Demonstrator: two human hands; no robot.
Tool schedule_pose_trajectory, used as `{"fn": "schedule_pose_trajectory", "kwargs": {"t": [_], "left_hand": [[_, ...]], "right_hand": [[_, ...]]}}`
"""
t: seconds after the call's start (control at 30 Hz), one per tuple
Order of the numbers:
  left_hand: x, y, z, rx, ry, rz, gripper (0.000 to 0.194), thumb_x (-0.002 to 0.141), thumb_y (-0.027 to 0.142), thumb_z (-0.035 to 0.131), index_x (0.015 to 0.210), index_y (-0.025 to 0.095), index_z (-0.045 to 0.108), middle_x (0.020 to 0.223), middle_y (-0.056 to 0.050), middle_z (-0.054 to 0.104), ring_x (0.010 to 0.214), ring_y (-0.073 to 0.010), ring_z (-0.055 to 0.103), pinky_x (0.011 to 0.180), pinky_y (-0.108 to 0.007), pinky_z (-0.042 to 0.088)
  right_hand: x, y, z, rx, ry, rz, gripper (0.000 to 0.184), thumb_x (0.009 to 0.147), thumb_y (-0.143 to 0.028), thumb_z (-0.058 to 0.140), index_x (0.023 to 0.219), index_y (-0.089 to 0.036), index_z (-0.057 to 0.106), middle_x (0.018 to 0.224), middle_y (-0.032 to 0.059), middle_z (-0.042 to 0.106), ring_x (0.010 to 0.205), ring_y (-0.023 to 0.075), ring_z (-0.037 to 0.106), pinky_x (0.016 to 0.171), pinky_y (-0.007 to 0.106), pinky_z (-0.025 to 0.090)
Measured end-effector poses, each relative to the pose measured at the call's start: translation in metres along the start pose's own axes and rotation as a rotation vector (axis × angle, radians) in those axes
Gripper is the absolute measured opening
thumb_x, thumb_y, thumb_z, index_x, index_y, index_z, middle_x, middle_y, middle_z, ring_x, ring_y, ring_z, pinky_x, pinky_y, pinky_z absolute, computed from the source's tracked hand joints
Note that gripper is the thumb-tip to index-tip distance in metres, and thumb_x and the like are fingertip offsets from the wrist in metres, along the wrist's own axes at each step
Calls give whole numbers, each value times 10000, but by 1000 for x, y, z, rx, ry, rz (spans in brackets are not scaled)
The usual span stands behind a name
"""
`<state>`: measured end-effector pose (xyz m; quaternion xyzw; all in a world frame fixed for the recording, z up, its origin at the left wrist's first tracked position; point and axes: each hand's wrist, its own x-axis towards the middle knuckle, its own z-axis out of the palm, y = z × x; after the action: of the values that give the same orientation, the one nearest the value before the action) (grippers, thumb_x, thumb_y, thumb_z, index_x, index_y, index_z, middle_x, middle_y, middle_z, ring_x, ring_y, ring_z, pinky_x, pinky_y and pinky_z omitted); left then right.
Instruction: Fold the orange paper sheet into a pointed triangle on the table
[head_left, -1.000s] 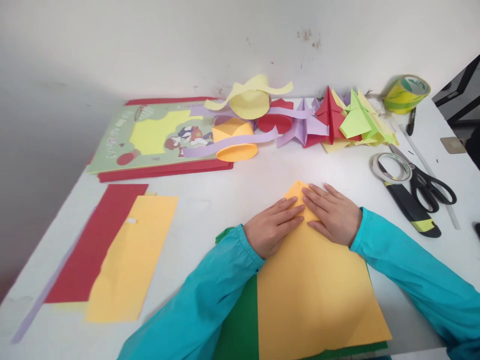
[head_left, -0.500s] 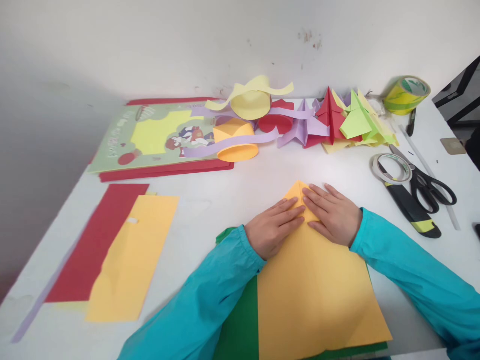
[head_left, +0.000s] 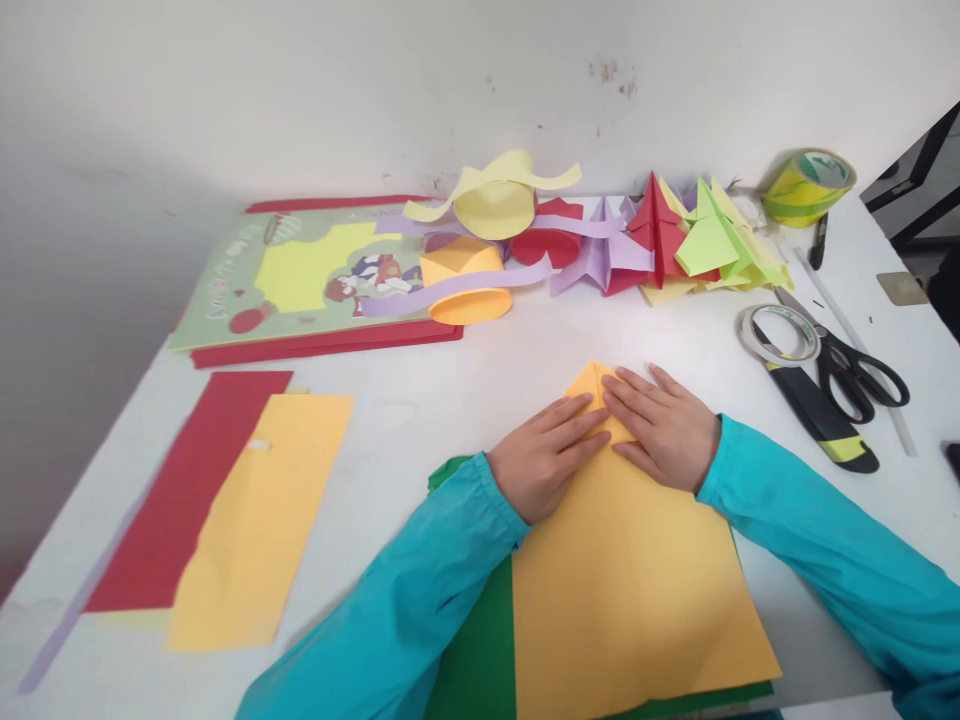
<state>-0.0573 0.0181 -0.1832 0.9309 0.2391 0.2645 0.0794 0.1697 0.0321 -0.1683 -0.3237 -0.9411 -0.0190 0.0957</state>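
An orange sheet of paper (head_left: 637, 590) lies in front of me, its far end folded to a point. My left hand (head_left: 551, 450) rests on the left folded flap, fingers stretched out flat. From the other side my right hand (head_left: 660, 425) presses the right flap, its fingers spread. The fingertips of both hands meet near the centre crease, just below the tip. Both palms cover much of the folded flaps. Under the sheet, green paper (head_left: 480, 640) shows along the left and bottom edges.
Red paper (head_left: 172, 500) and an orange strip (head_left: 262, 520) lie at left. Behind are a paper pad (head_left: 217, 290), rolled paper pieces (head_left: 472, 280) and folded paper planes (head_left: 656, 240). Scissors (head_left: 855, 375), a white tape roll (head_left: 780, 335), a utility knife (head_left: 821, 420) and yellow tape (head_left: 806, 195) are at right.
The view has shifted very slightly. Both hands stay on the folded tip, with hardly any visible movement.
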Motion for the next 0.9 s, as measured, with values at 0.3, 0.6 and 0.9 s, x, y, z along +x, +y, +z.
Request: {"fn": "schedule_pose_trajectory", "kwargs": {"t": [0.3, 0.6, 0.9], "left_hand": [[-2, -2, 2, 17, -18, -1, 437, 885, 127, 397, 1320, 155, 427, 1324, -169, 530, 1407, -264, 225, 1043, -501, 410], [1, 1, 1, 49, 3, 5, 353, 915, 173, 367, 1232, 101, 503, 1283, -197, 556, 1410, -283, 207, 1018, -514, 430], [1, 1, 1, 46, 6, -1, 340, 905, 156, 386, 1217, 105, 511, 1281, -194, 557, 1408, -274, 216, 1033, -495, 426]], "right_hand": [[24, 0, -19, 1, -85, 35, 541, 944, -443, 377, 1305, -58, 502, 1407, 162, 450, 1258, 330, 429, 999, 509, 377], [27, -2, -11, -53, -77, 52, 533, 945, -423, 410, 1320, -51, 482, 1410, 159, 447, 1280, 332, 402, 1025, 531, 333], [29, -3, -15, -45, -121, 90, 572, 944, -487, 369, 1347, -90, 452, 1440, 141, 412, 1281, 341, 384, 993, 517, 331]]}}
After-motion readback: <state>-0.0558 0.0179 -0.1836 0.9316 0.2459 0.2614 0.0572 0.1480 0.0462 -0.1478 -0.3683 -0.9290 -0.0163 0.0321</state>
